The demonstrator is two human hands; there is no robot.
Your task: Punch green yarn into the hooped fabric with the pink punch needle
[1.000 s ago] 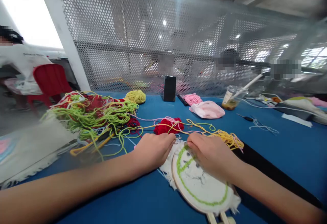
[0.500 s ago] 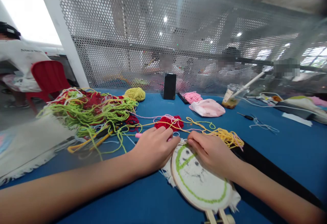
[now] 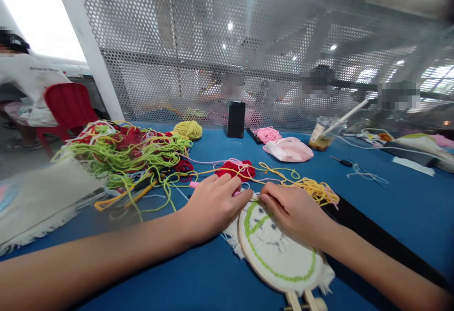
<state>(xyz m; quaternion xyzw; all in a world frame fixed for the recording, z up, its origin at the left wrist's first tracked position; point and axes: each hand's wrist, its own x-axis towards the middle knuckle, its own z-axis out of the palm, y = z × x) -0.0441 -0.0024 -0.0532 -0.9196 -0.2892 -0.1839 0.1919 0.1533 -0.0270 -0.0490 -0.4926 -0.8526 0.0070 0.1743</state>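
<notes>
A round wooden embroidery hoop [image 3: 258, 275] lies on the blue table, its clamp screw toward me. The white cloth [image 3: 289, 259] stretched in it carries a green yarn outline and dark drawn marks. My left hand [image 3: 216, 204] is closed around a pink-handled needle tool [image 3: 194, 185] at the hoop's upper left; the handle's end sticks out past the knuckles, and its tip is mostly hidden. Close by, my right hand [image 3: 292, 207] lies over the hoop's upper right, its thumb and fingers pinched at the top rim. What they pinch is hidden.
Tangled green and red yarn [image 3: 131, 155] is heaped at left, beside fringed cloth [image 3: 39, 202]. Behind my hands lie red yarn [image 3: 236, 170] and yellow yarn [image 3: 317, 190]. A phone [image 3: 236, 119], pink bag [image 3: 289, 150] and drink cup [image 3: 321, 136] stand near the perforated screen [image 3: 198, 32].
Almost nothing differs. My left hand has shifted very slightly, its thumb closer to the right fingertips; my right hand and the hoop stay in place.
</notes>
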